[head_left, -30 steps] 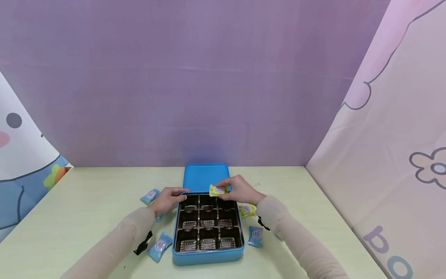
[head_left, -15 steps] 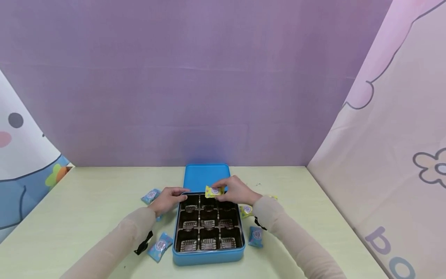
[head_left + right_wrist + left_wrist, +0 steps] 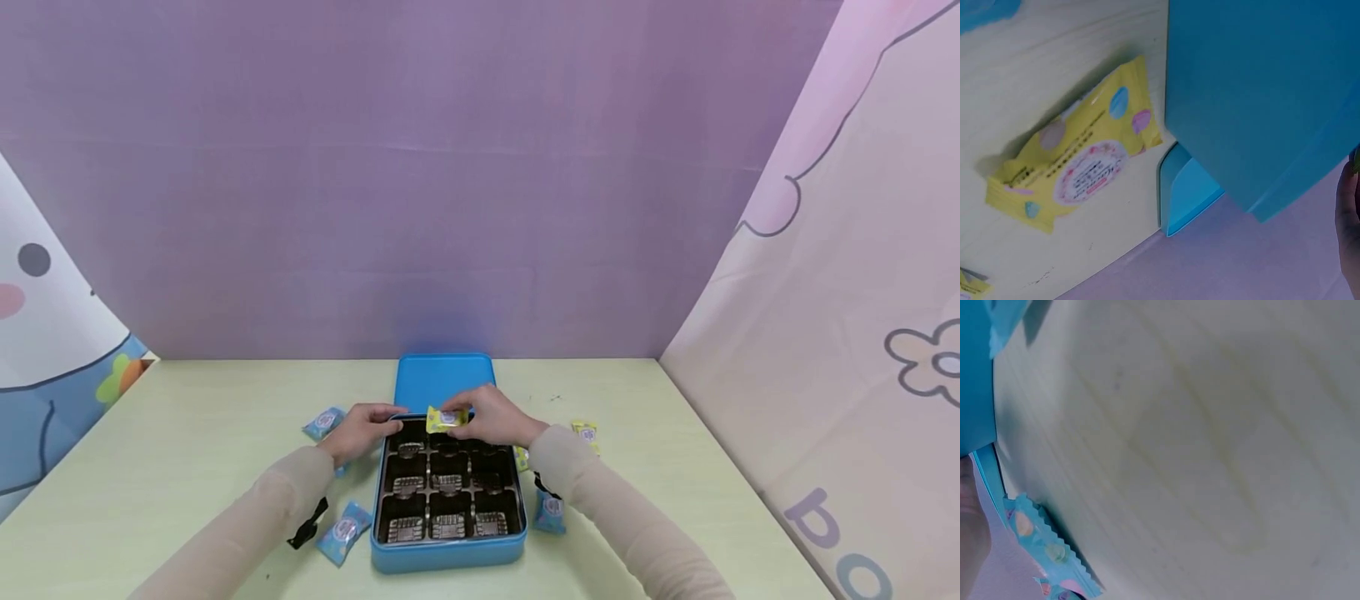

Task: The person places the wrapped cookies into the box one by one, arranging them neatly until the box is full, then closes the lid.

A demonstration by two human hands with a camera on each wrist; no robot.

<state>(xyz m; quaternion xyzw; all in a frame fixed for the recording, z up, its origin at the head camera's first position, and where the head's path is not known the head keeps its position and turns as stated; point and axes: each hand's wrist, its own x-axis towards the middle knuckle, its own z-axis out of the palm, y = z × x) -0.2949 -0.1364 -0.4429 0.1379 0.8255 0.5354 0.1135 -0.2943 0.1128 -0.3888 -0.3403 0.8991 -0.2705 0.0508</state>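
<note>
A blue tin box [image 3: 448,557] holds a dark brown plastic insert [image 3: 450,483] divided into several compartments. My right hand [image 3: 495,415] pinches a small yellow wrapped candy packet [image 3: 446,419] over the far row of compartments, near the middle one. At the box's far left corner, my left hand [image 3: 363,432] grips the rim between thumb and fingers. Only a sliver of the left hand [image 3: 972,537] shows beside the box wall in the left wrist view. The right wrist view catches the edge of the right hand [image 3: 1349,231]; the packet is mostly cut off there.
The blue lid [image 3: 444,379] lies behind the box. Blue packets [image 3: 345,532] lie to its left, and another blue packet [image 3: 550,512] to its right. Yellow packets, one close to the box [image 3: 1079,144] and one farther off [image 3: 586,435], lie right of it. A purple backdrop [image 3: 450,208] rises behind the table.
My right hand has carried the yellow packet leftward and slightly nearer, from the far right of the box to above the far middle compartment. My left hand has stayed at the corner.
</note>
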